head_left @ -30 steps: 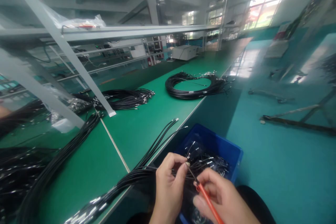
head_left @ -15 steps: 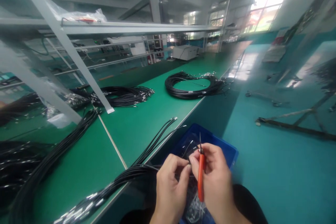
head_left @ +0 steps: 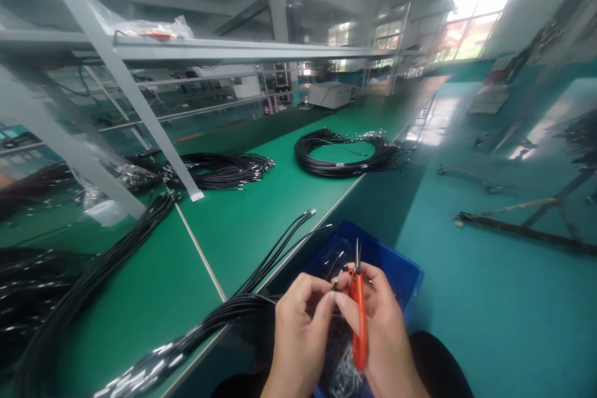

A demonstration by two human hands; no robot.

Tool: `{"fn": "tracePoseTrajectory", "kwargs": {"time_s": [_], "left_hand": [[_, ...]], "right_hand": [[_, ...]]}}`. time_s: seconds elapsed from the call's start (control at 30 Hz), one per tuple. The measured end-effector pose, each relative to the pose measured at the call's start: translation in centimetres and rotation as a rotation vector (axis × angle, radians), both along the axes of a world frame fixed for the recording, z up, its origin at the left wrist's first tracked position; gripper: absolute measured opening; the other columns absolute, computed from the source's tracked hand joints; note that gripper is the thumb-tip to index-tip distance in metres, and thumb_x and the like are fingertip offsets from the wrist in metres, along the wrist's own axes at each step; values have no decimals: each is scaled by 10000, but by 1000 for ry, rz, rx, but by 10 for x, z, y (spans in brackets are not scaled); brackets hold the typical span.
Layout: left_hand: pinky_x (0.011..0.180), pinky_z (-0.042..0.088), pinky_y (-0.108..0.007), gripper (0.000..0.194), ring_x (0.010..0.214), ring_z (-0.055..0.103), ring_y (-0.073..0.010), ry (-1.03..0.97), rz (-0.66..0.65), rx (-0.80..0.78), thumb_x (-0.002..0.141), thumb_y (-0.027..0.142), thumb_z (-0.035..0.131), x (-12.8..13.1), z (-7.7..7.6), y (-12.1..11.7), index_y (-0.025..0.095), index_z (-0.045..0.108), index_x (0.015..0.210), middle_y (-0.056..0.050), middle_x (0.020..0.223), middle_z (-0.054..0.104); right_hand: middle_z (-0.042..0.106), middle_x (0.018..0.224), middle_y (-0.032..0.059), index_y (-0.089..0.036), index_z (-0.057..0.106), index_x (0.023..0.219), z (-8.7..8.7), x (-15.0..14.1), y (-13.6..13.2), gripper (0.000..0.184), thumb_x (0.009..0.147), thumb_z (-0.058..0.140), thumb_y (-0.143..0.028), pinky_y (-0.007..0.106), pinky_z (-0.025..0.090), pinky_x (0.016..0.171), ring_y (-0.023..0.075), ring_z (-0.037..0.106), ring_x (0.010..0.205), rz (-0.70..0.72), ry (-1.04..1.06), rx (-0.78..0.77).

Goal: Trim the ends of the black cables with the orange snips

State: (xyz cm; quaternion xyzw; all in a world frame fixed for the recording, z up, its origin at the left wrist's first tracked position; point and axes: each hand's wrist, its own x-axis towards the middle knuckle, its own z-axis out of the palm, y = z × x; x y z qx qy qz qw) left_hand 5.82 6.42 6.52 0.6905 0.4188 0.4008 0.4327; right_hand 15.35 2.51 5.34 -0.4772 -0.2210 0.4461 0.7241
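My left hand (head_left: 301, 326) is closed in a pinch, thumb against forefinger, on a small dark cable end (head_left: 334, 286). Close beside it, my right hand (head_left: 385, 323) grips needle-nose pliers with orange handles (head_left: 360, 329). Their thin metal jaws point up and away from me, slightly parted. The right thumb reaches across to the left fingertips, so the exact contact is hidden. Both hands are above a blue bin (head_left: 405, 264) with clear plastic scraps (head_left: 345, 373) in it. A bundle of black cables (head_left: 237, 306) crosses the table edge and passes behind my left hand.
On the green table (head_left: 252, 217) lie a coiled cable bundle (head_left: 321, 168), another bundle (head_left: 224, 171) behind the shelf post, and long cables (head_left: 121, 249) at left. A white shelf post (head_left: 140, 99) meets the table. A wheeled stand (head_left: 522, 224) is on the floor at right.
The pliers have turned slightly in my right hand, their jaws now showing apart and both handles more visible. My right thumb has come over to the left fingertips.
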Motion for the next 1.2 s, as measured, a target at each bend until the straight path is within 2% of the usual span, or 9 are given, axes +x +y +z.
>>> {"fn": "tracePoseTrajectory", "kwargs": {"time_s": [0.37, 0.43, 0.53, 0.63, 0.77, 0.87, 1.0, 1.13, 1.2], "left_hand": [[651, 354, -196, 113, 646, 417, -99, -400, -270, -438, 798, 227, 578, -21, 3, 23, 153, 538, 724, 25, 685, 503], [638, 370, -200, 118, 635, 440, -104, -286, -248, -356, 817, 247, 538, -15, -1, 21, 165, 523, 734, 21, 686, 512], [651, 401, -213, 102, 675, 522, -131, 158, -168, -76, 821, 251, 509, 1, -8, 15, 192, 567, 760, 9, 719, 582], [686, 402, -236, 25, 732, 565, -168, 407, -96, 33, 718, 252, 629, 8, -13, 18, 231, 628, 704, 13, 726, 625], [827, 357, -345, 173, 945, 526, -244, 576, 263, 62, 846, 236, 448, -21, -14, 53, 219, 611, 790, -71, 896, 606], [827, 354, -388, 113, 968, 522, -281, 654, 410, 26, 769, 180, 545, -53, -15, 84, 196, 551, 657, -83, 839, 589], [724, 410, -349, 200, 763, 595, -235, 618, 386, -24, 755, 210, 571, -77, -16, 106, 206, 473, 581, -16, 635, 559], [631, 463, -294, 78, 669, 623, -185, 438, 245, -24, 826, 241, 467, -74, 0, 102, 186, 515, 799, -13, 686, 607], [647, 480, -272, 160, 735, 631, -175, 348, 152, 6, 814, 270, 503, -60, 15, 89, 187, 518, 950, -13, 774, 625]], "right_hand": [[672, 788, 7, -235, 545, 973, 9, 21, -11, 413, 635, 762, -332, 228, 396, 532, 144, 535, 641, -70, -32, -96], [666, 797, 2, -239, 545, 983, 8, 24, -13, 418, 639, 766, -325, 215, 395, 522, 124, 509, 611, -60, -9, -88], [662, 817, -2, -252, 551, 998, 8, 33, -16, 432, 636, 777, -322, 201, 428, 576, 119, 518, 651, -87, 1, -66], [664, 839, 15, -249, 571, 991, 8, 46, -18, 456, 603, 796, -330, 187, 451, 587, 128, 522, 685, -131, -3, -54], [658, 815, 20, -237, 592, 957, 7, 59, -19, 453, 566, 811, -303, 166, 444, 528, 121, 494, 635, -192, 7, -48], [653, 807, 16, -242, 589, 957, 5, 60, -19, 431, 588, 801, -311, 178, 445, 530, 126, 493, 633, -173, 6, -42], [653, 828, 31, -243, 574, 987, 4, 56, -17, 458, 599, 794, -344, 226, 457, 545, 172, 535, 703, -135, -19, -56], [632, 744, -11, -253, 551, 983, 10, 50, -17, 455, 605, 800, -304, 219, 436, 513, 129, 513, 583, -111, -2, -49], [610, 691, -34, -254, 539, 973, 13, 45, -17, 419, 635, 783, -296, 207, 410, 475, 102, 481, 512, -77, 12, -21]]}}
